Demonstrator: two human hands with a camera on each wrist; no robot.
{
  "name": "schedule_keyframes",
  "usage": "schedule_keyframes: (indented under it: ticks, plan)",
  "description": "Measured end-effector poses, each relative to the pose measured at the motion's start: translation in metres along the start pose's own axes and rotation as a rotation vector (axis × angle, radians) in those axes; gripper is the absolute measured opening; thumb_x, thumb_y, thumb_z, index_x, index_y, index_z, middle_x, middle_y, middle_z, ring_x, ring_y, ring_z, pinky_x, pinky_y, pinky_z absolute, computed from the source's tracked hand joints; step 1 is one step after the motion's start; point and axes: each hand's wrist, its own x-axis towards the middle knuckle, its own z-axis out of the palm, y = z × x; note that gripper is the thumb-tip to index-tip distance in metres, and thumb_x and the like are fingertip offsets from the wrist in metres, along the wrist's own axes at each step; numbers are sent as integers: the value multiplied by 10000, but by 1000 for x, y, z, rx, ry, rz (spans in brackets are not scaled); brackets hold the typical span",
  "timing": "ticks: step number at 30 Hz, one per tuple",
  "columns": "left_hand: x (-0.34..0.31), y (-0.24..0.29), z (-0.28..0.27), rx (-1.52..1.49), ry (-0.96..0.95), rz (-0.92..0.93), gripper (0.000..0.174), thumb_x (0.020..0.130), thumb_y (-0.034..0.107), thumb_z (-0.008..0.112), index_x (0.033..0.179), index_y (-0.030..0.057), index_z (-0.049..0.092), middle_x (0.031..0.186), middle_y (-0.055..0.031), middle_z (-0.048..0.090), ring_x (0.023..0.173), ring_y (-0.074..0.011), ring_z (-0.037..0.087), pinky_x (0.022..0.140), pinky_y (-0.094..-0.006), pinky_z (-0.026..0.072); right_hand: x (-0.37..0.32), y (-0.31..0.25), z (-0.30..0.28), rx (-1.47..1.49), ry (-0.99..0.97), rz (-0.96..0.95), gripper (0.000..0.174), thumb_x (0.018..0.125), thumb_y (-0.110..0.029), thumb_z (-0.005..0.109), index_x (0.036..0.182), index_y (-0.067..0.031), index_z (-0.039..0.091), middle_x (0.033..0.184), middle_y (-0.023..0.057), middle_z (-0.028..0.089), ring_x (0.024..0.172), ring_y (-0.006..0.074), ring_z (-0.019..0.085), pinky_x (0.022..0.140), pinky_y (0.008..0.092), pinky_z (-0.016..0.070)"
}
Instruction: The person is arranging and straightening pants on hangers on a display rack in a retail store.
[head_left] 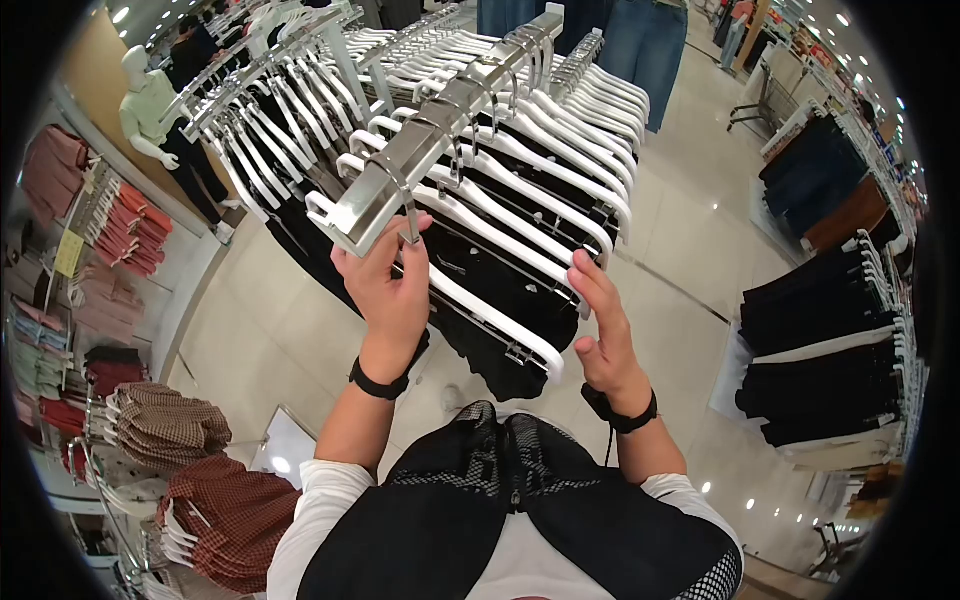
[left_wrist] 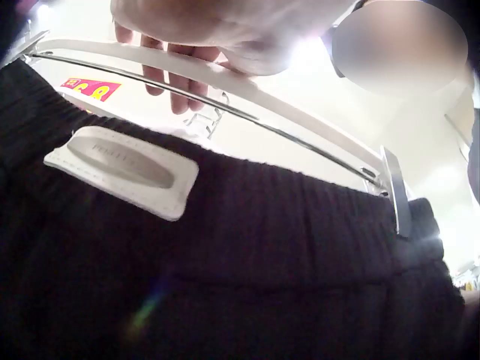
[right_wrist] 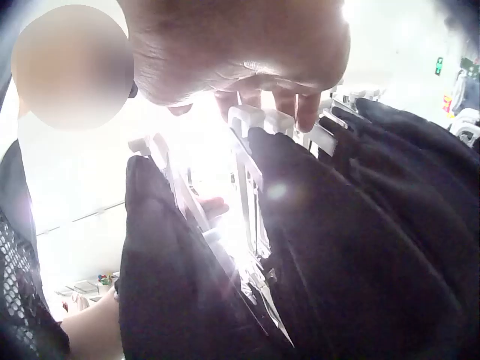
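My left hand (head_left: 388, 295) grips the frontmost white clip hanger (head_left: 495, 325) just below its metal hook, near the end of the rail. From this hanger hangs a black garment with a gathered waistband (left_wrist: 300, 225), held by a metal clip (left_wrist: 397, 191) and bearing a pale label (left_wrist: 124, 171). In the left wrist view, fingers pass behind the hanger's white bar. My right hand (head_left: 612, 335) has its fingers extended against the end of the hangers behind, thumb apart. The right wrist view shows its fingertips (right_wrist: 306, 112) at the white hanger ends, above black garments (right_wrist: 360, 247).
The metal rail (head_left: 440, 125) slopes away with many more white hangers (head_left: 600, 110). At left stand a mannequin (head_left: 150, 110) and checked shirts (head_left: 235, 515) on a rack. Dark garments (head_left: 815, 375) hang along the right wall. Pale tiled floor (head_left: 680, 265) runs between the displays.
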Motion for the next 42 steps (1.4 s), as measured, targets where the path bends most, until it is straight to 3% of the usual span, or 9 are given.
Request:
schedule_keyframes:
  ticks: [3, 6, 9, 11, 14, 21, 26, 32, 42]
  plan:
    - [6, -9, 7, -101, 41, 55, 264, 838, 92, 676, 1077, 90, 786, 943, -36, 741, 939, -203, 657, 1006, -413, 382, 9, -12, 6, -130, 119, -7, 473, 1055, -393, 541, 1349, -35, 638, 1430, 164, 616, 1376, 379, 524, 1135, 459, 381]
    - [16, -23, 16, -88, 42, 148, 342, 807, 180, 748, 1121, 44, 736, 1079, -96, 728, 1027, -307, 648, 1048, -490, 392, 16, -23, 10, -381, 231, -48, 223, 977, -128, 621, 1152, -53, 735, 1202, 93, 753, 1255, 350, 612, 1055, 443, 426]
    - [29, -42, 16, -41, -70, 241, 425, 788, 237, 792, 1150, 35, 702, 1214, -137, 687, 1084, -323, 639, 1093, -497, 386, 18, -31, 16, -334, 269, 17, 213, 938, -92, 655, 1128, -54, 744, 1158, 86, 758, 1233, 352, 616, 1042, 438, 437]
    - [35, -46, 10, -131, -205, 289, 434, 782, 246, 800, 1147, 34, 698, 1243, -153, 668, 1091, -315, 637, 1106, -501, 386, 18, -33, 16, -320, 272, -6, 236, 990, -209, 624, 1106, -44, 748, 1115, 86, 759, 1216, 348, 623, 1033, 441, 450]
    - [34, -53, 8, -131, -149, 332, 419, 778, 229, 755, 1134, 19, 687, 1181, -158, 687, 1110, -332, 631, 1102, -501, 401, 16, -42, 24, -262, 305, -21, 351, 1035, -327, 563, 1105, -31, 738, 1094, 102, 762, 1205, 350, 629, 1025, 465, 458]
    - [34, -55, -11, -153, -204, 392, 460, 675, 227, 697, 1084, 15, 705, 1121, -143, 692, 1037, -325, 631, 999, -449, 382, -2, -55, 48, -350, 400, 80, 306, 968, -211, 591, 1160, -4, 709, 1137, 166, 754, 1201, 374, 628, 1058, 479, 456]
    - [38, -62, 1, -189, -248, 439, 521, 682, 251, 695, 1144, 12, 690, 1239, -148, 667, 1211, -327, 602, 1023, -452, 364, -4, -66, 62, -369, 419, 179, 421, 1030, -273, 512, 1288, 24, 663, 1287, 221, 690, 1242, 387, 607, 1088, 461, 441]
    - [39, -62, 9, -269, -205, 439, 537, 703, 291, 720, 1168, 24, 700, 1262, -127, 680, 1213, -321, 602, 1022, -445, 349, -14, -72, 72, -281, 427, 304, 530, 1086, -355, 369, 1336, 26, 642, 1389, 231, 635, 1313, 378, 571, 1130, 459, 408]
    - [39, -61, 15, -182, -151, 454, 525, 726, 319, 688, 1155, 18, 701, 1254, -134, 686, 1198, -319, 619, 995, -433, 372, -6, -54, 63, -245, 418, 207, 483, 1033, -245, 375, 1259, 61, 671, 1288, 261, 675, 1260, 408, 598, 1125, 473, 413]
